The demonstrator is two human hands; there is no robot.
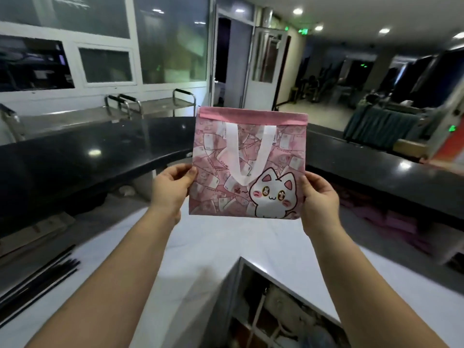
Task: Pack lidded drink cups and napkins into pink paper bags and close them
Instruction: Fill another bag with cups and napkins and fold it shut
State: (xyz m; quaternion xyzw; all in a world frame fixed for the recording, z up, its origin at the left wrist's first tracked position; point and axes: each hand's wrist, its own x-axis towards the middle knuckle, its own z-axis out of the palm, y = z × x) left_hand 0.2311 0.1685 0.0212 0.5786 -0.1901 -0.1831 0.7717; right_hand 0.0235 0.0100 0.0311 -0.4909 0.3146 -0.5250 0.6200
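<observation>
Bag (216, 146): pink, flat, upright, folded top band up, held in the air above the white table (200, 259) and not touching it. Printed face toward the camera, banknote pattern, white cat print (273, 197) at the lower right. White handle (244, 156) hangs down in a loop over the front face.

Left hand (170, 189) pinches the bag's left edge about mid-height, thumb on the front, fingers behind. Right hand (320, 199) pinches the right edge a bit lower, same grip: thumb on the front, fingers behind. Both forearms stretched forward, bare.

The white table runs under the arms. Near its bottom right corner an open gap (276, 310) shows clutter below, too blurred to tell what. Bundle of thin black rods (37, 280) lies on the table at the far left.

Beyond the bag a glossy black table (100, 151) curves across on both sides. Behind it on the left, steel carts (155, 104) with black-grip handles stand against a glazed white partition. White door (263, 69) open behind the bag's top. Right background dim and blurred, green signs lit.
</observation>
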